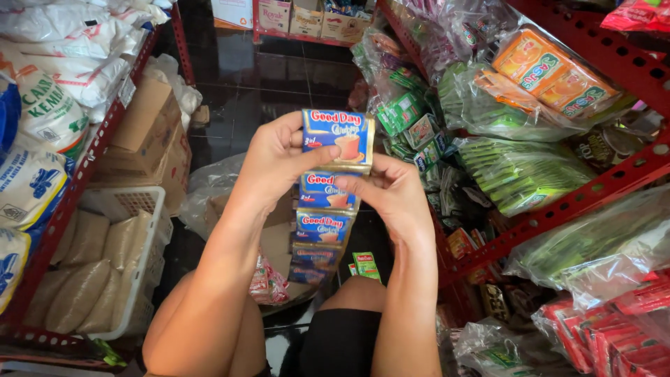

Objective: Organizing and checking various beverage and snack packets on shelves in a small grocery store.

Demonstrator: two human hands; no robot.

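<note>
a dark, glossy tiled floor runs down a narrow shop aisle between red metal shelving. the left shelf carries white sacks on top, with a white plastic basket of pale grain bags below and a cardboard box beside it on the floor. the right shelf is crowded with green sachet bundles in clear plastic and orange packets higher up. in the middle of the view, held up over the floor and above the person's bare knees, is a strip of blue sachets joined end to end; its long axis runs roughly vertical, hanging down from the top sachet toward the lap, printed faces toward the camera. the left hand grasps the top sachet at its left edge, thumb across the front. the right hand pinches the strip just below, at the second sachet's right edge, fingers curled onto it.
</note>
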